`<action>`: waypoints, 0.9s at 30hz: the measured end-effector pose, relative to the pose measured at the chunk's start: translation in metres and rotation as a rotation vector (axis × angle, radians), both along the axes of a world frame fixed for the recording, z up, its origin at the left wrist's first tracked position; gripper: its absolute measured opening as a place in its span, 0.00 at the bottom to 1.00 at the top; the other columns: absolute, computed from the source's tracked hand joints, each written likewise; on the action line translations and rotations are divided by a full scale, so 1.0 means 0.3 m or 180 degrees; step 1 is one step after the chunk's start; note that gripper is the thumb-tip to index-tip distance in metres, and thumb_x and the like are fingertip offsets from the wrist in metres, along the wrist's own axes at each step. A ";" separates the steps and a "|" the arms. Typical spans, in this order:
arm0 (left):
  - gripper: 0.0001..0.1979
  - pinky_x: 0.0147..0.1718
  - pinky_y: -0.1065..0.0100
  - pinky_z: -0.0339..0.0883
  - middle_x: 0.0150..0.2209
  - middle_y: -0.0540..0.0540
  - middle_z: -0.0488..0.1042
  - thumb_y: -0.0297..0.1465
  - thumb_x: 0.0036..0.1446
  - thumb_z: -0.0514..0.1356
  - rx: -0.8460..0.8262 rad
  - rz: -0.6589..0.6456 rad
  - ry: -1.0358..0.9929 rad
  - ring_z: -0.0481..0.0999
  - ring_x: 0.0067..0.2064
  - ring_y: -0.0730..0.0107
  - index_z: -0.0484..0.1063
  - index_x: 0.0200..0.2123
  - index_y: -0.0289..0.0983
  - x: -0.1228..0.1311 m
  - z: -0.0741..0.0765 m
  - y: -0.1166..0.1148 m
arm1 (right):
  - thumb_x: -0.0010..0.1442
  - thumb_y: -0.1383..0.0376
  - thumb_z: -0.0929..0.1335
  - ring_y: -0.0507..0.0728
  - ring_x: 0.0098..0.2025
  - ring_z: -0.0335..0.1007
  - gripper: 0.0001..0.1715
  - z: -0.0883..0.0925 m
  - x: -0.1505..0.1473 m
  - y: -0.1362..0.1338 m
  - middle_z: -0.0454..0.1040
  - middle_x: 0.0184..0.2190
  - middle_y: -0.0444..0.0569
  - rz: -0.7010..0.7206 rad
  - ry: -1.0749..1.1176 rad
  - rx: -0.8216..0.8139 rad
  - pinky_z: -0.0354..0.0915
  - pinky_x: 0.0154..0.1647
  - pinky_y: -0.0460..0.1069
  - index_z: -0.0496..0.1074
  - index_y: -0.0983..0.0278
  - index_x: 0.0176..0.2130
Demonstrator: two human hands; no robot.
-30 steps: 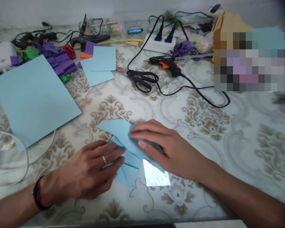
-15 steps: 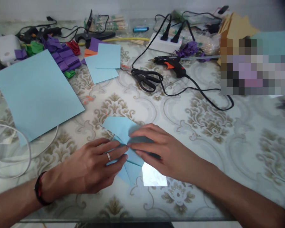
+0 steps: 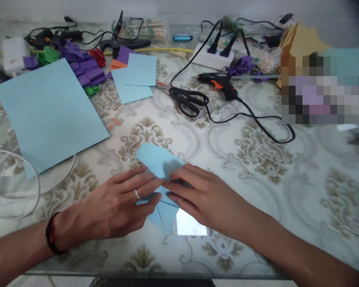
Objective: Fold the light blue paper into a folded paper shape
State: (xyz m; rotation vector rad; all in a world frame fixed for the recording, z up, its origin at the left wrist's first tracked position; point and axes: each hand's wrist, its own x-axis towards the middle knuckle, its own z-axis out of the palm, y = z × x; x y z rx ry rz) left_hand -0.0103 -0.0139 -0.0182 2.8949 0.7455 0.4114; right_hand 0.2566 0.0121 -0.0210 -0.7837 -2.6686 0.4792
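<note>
A light-blue sheet of paper (image 3: 157,153), folded with creases, lies on the table under both hands. My left hand (image 3: 122,203), with a ring and a dark bracelet, holds the paper down at its left side. The fingers of my right hand (image 3: 202,193) are bent together over the right part, holding a folded edge against the sheet. Fingertips of the two hands nearly meet at the middle of the paper, and they hide part of the folds. Creased flaps of the same paper show below the fingers.
A large blue sheet (image 3: 52,115) lies at left, with smaller blue squares (image 3: 142,69) behind. Scissors (image 3: 188,99), a glue gun (image 3: 221,81) with its cord, and a white power strip (image 3: 211,57) are farther back. Purple folded paper (image 3: 88,71) and a white cable (image 3: 38,187) are at left.
My right hand's fingers have come down flatter over the paper, and the raised flap under them is now lower. The whole view has shifted slightly.
</note>
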 end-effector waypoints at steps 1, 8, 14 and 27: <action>0.14 0.69 0.54 0.57 0.62 0.43 0.76 0.32 0.66 0.61 0.0015 0.0046 0.0016 0.72 0.63 0.58 0.76 0.54 0.39 -0.002 0.000 -0.003 | 0.73 0.64 0.65 0.61 0.42 0.71 0.16 0.003 0.000 -0.001 0.76 0.43 0.54 0.0003 -0.0043 0.0040 0.74 0.45 0.58 0.77 0.68 0.53; 0.17 0.69 0.47 0.58 0.64 0.39 0.73 0.29 0.65 0.62 -0.0203 0.0113 0.0022 0.69 0.68 0.52 0.75 0.57 0.39 -0.005 0.007 0.002 | 0.73 0.64 0.66 0.62 0.43 0.73 0.14 0.022 0.004 -0.016 0.77 0.43 0.52 -0.0024 -0.0377 0.0210 0.73 0.43 0.59 0.78 0.67 0.51; 0.20 0.67 0.43 0.64 0.68 0.34 0.66 0.26 0.64 0.60 -0.0513 -0.0002 0.0009 0.57 0.74 0.41 0.73 0.59 0.36 -0.012 0.011 0.011 | 0.73 0.63 0.66 0.62 0.43 0.74 0.13 0.045 0.010 -0.027 0.77 0.40 0.51 -0.0044 -0.0643 0.0199 0.72 0.42 0.58 0.78 0.65 0.49; 0.17 0.71 0.35 0.51 0.76 0.37 0.50 0.33 0.64 0.63 -0.0769 0.0210 0.0311 0.47 0.76 0.34 0.74 0.56 0.42 0.003 0.011 0.001 | 0.75 0.61 0.61 0.65 0.44 0.74 0.26 0.005 -0.025 -0.029 0.76 0.44 0.59 -0.0540 -0.0657 0.0112 0.78 0.42 0.61 0.70 0.75 0.62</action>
